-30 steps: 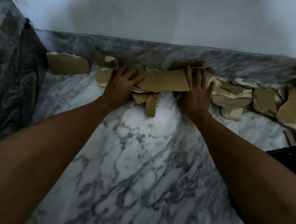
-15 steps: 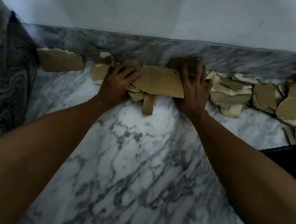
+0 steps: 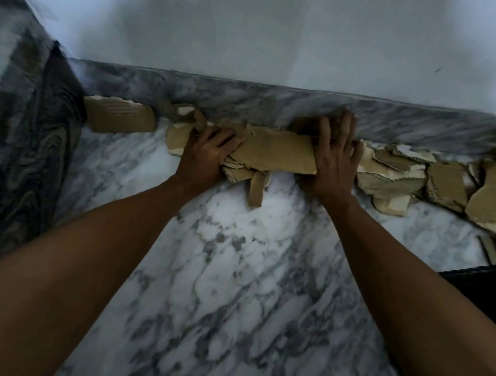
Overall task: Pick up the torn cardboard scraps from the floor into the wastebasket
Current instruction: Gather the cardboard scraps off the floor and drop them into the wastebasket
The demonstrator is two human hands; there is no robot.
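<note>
Wastebasket [image 3: 481, 280] edge at right, contents unseen

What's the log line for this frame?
left hand: gripping scraps | right hand: pressing scraps | floor | wastebasket: unseen

— Where do your hands sit?

— Your left hand [image 3: 206, 152] and right hand [image 3: 335, 161] press on the two ends of a bundle of scraps [image 3: 275, 157] at frame centre, against the skirting [image 3: 247, 99] below the wall [image 3: 252, 26].

— And to the sides?

— A lone scrap [image 3: 119, 117] leans on the skirting at left. Loose scraps [image 3: 446, 184] lie on the floor [image 3: 249, 276] at right. A dark edge [image 3: 484, 277], perhaps the wastebasket, shows at lower right, before them.
</note>
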